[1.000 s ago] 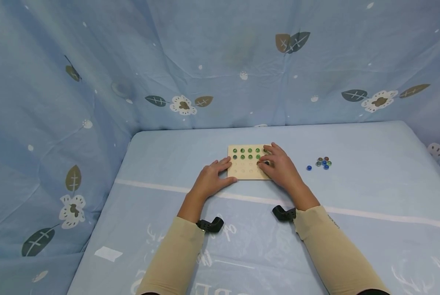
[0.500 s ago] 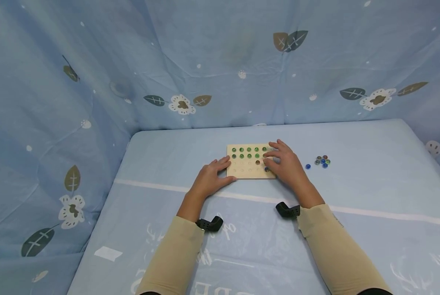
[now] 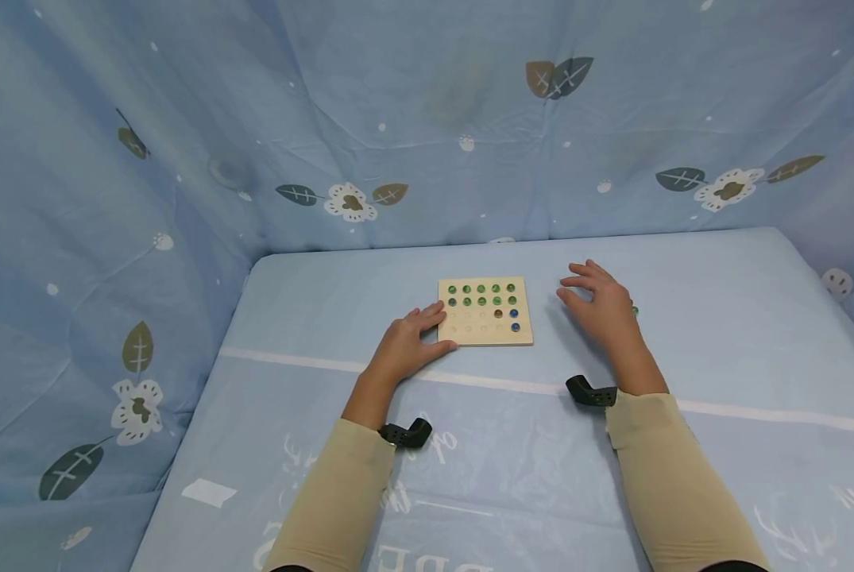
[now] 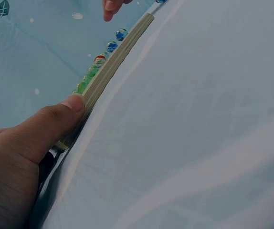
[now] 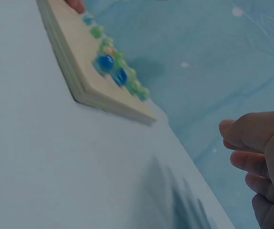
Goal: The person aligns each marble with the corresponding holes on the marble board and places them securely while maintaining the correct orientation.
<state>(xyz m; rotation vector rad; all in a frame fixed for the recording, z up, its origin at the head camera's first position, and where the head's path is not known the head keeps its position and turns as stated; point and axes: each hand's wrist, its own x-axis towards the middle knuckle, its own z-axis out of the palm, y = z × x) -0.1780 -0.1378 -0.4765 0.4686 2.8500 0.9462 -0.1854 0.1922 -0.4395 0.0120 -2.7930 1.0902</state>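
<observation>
Left hand braces the marble board, right hand hangs free beside it

The right hand [image 3: 601, 314] has its fingers loosely bent, the thumb close to the index fingertip, and no marble shows between them. Its shadow falls on the cloth [image 3: 569, 365] apart from it, so it hangs above the table, to the right of the board. The left hand [image 3: 408, 342] lies at the board's left side, thumb and fingers spread and fairly straight; the thumb presses the near left corner.

The wooden board [image 3: 523, 339] lies flat between the hands. Green marbles [image 3: 481, 288] fill most of its two far rows. A brownish marble [image 3: 498, 314] and a blue marble [image 3: 514, 314] sit side by side in the third row, with a second blue marble [image 3: 515, 327] nearest the person. The hollows to their left are bare.

Just past the right hand's outer side, part of a loose green marble [image 3: 635, 311] shows; the hand may hide others.

The step looks like fetching the next marble. Best come down gently from above, pinching one across its middle so it doesn't roll into its neighbours. The left hand does well to press lightly without tilting the board, since a jolt could unseat the round pieces. Filling outward from the occupied hollows should keep the fingers clear of seated marbles.
</observation>
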